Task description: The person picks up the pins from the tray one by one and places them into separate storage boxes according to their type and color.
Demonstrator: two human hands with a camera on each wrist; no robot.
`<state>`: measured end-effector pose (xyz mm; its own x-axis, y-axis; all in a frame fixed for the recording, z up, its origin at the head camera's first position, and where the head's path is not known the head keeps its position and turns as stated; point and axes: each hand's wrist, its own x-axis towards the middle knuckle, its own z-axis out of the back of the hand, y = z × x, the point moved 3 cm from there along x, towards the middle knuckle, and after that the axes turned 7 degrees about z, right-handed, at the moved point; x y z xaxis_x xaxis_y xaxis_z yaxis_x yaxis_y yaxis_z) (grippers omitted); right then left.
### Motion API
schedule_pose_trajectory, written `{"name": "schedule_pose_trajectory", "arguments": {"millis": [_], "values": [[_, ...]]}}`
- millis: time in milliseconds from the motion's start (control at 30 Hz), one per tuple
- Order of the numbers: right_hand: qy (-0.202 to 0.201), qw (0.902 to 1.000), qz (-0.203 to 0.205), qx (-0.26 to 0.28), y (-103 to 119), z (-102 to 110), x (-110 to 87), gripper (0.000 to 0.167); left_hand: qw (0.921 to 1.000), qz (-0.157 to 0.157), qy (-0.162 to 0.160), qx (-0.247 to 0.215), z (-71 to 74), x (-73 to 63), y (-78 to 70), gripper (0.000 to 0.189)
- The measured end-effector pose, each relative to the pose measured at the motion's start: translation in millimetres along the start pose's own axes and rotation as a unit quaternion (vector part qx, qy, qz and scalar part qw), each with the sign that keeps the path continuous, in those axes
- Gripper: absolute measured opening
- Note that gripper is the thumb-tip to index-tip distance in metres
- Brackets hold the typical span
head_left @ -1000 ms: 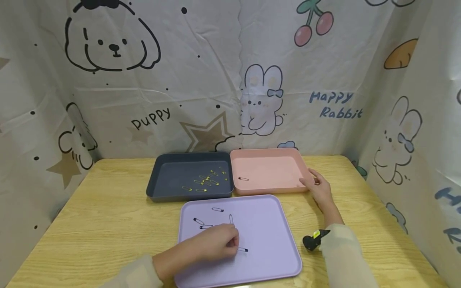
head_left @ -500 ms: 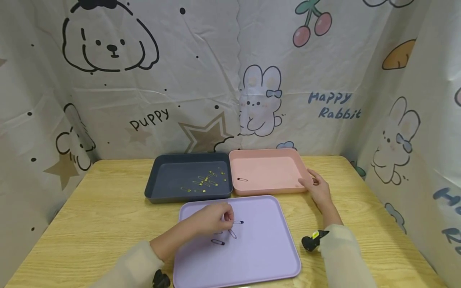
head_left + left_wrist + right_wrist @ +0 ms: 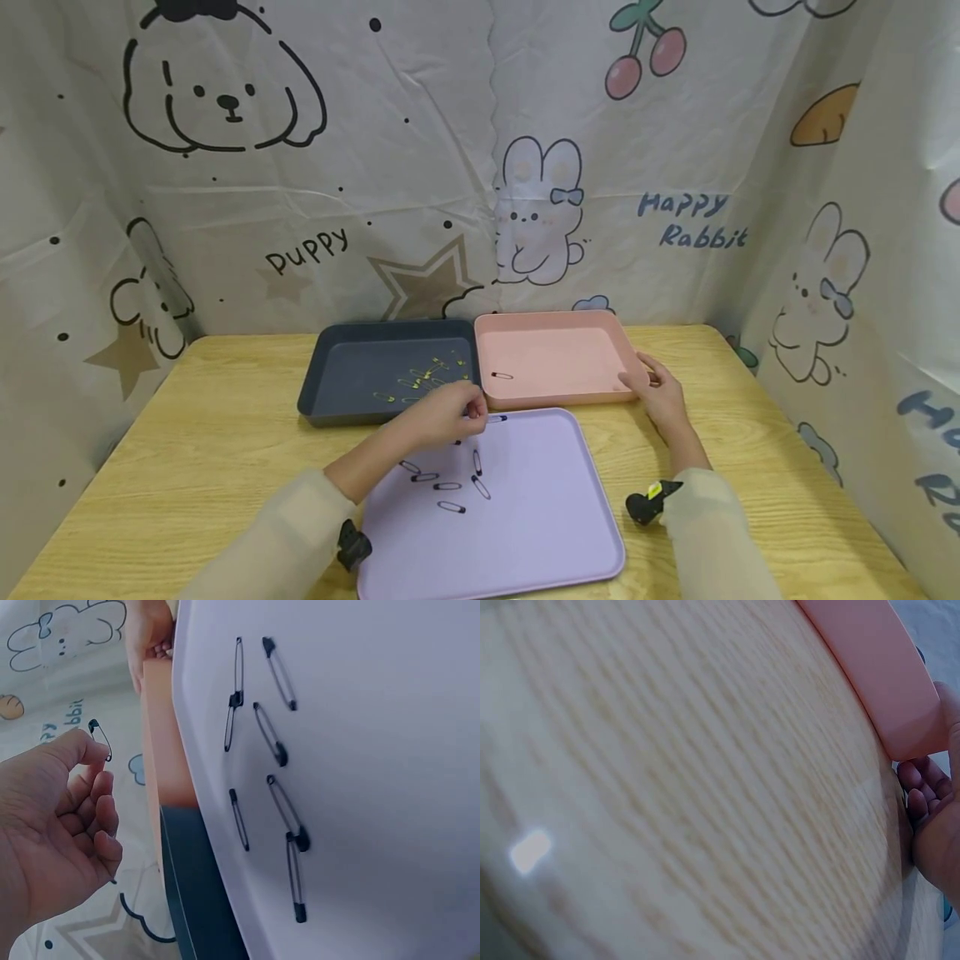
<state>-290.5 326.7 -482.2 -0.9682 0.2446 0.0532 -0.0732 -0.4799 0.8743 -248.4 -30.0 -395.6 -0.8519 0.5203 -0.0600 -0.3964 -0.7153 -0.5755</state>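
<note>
My left hand (image 3: 448, 414) pinches a black-headed safety pin (image 3: 101, 741) between thumb and fingertips, over the far edge of the lilac tray (image 3: 547, 525). Its other fingers are curled in the left wrist view. Several black safety pins (image 3: 452, 507) lie scattered on the lilac tray. My right hand (image 3: 665, 404) holds the pink tray (image 3: 562, 354) at its near right corner, thumb over the rim and fingers outside. One black safety pin (image 3: 502, 376) lies inside that tray. Yellow safety pins (image 3: 385, 397) sit in the dark grey tray (image 3: 341, 375), partly hidden by my left hand.
The grey and pink trays stand side by side at the back of the wooden table (image 3: 225, 433), just behind the lilac tray. A printed cloth (image 3: 420, 150) hangs behind and at both sides. Dark wrist devices (image 3: 352, 546) are at both sleeves.
My left hand has moved away from me across the lilac tray, carrying a safety pin toward its far edge. More pins on the tray are uncovered. My right hand has stayed at the pink tray.
</note>
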Motion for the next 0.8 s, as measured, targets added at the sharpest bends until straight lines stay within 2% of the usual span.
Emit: {"name": "schedule_pose_trajectory", "arguments": {"millis": [567, 800], "values": [[-0.006, 0.9999, 0.01, 0.006, -0.1, -0.2, 0.6, 0.071, 0.9994, 0.027, -0.023, -0.004, 7.5, 27.8, 1.9, 0.004], [-0.006, 0.9999, 0.008, 0.001, -0.6, 0.1, 0.5, 0.072, 0.9993, 0.018, -0.033, -0.004, 9.1, 35.8, 2.7, 0.003]]}}
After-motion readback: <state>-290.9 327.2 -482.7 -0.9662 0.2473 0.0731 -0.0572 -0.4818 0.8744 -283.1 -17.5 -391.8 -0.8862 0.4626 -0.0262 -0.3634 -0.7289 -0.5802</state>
